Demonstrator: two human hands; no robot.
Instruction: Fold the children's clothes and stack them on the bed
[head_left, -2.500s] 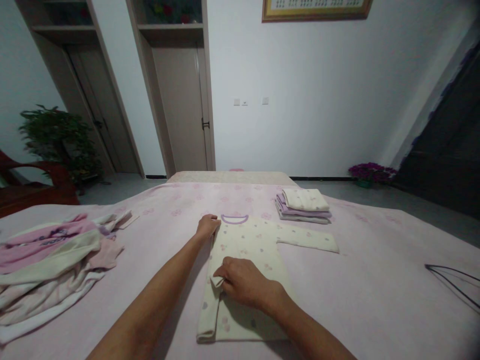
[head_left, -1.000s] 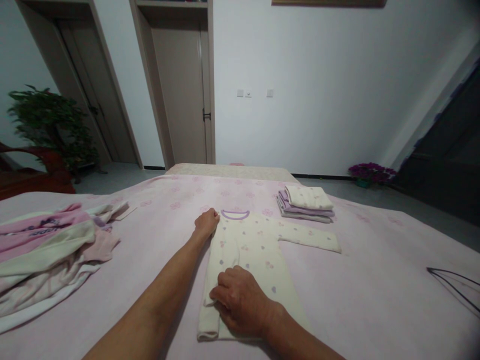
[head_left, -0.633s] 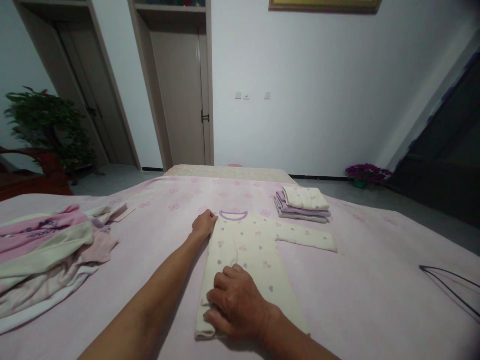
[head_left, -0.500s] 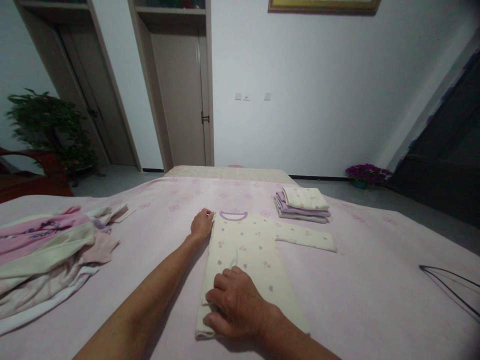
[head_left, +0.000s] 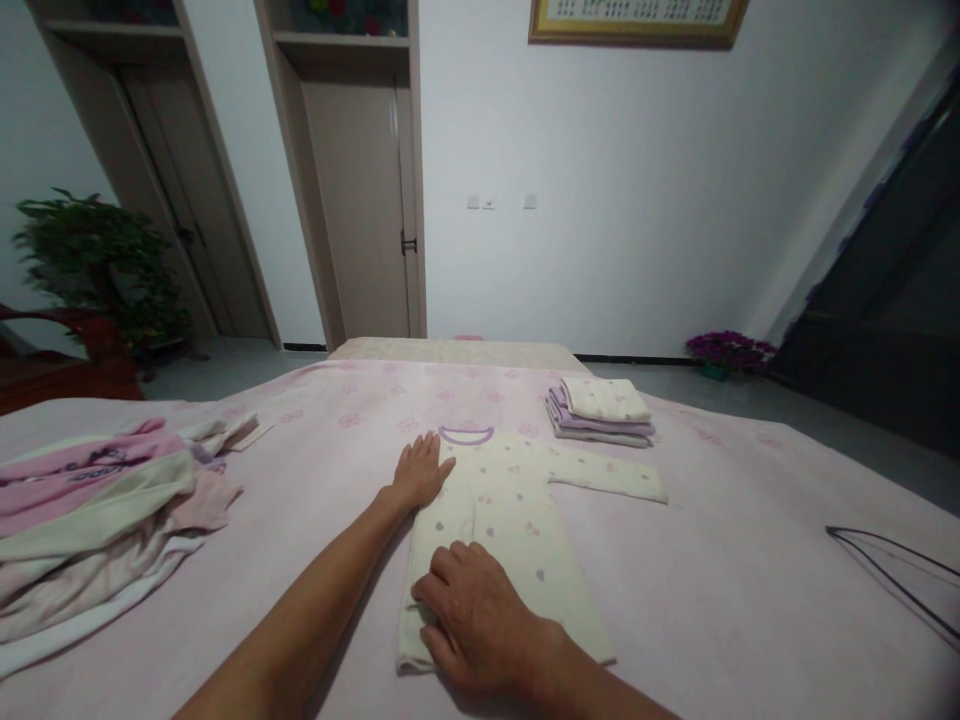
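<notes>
A cream long-sleeved child's shirt with small hearts, a print and a purple neckband lies spread before me, its neck pointing away. Its right-hand sleeve reaches out sideways; the left-hand one seems folded in over the body. My left hand is laid flat on the shoulder by the neckband, fingers stretched out and thumb apart. Nearer to me, my right hand is closed, its fingers curled down on the folded sleeve near the hem. The cloth beneath its palm is hidden.
A neat stack of folded clothes sits beyond the shirt, to the right. At left lies a loose heap of pink and white clothes. Everything rests on a pink flowered cloth. A thin black loop lies at the right edge.
My left hand has gone from pinching the shirt's shoulder edge to lying flat on it, with fingers spread. My right hand stays about where it was. The view has tipped up slightly.
</notes>
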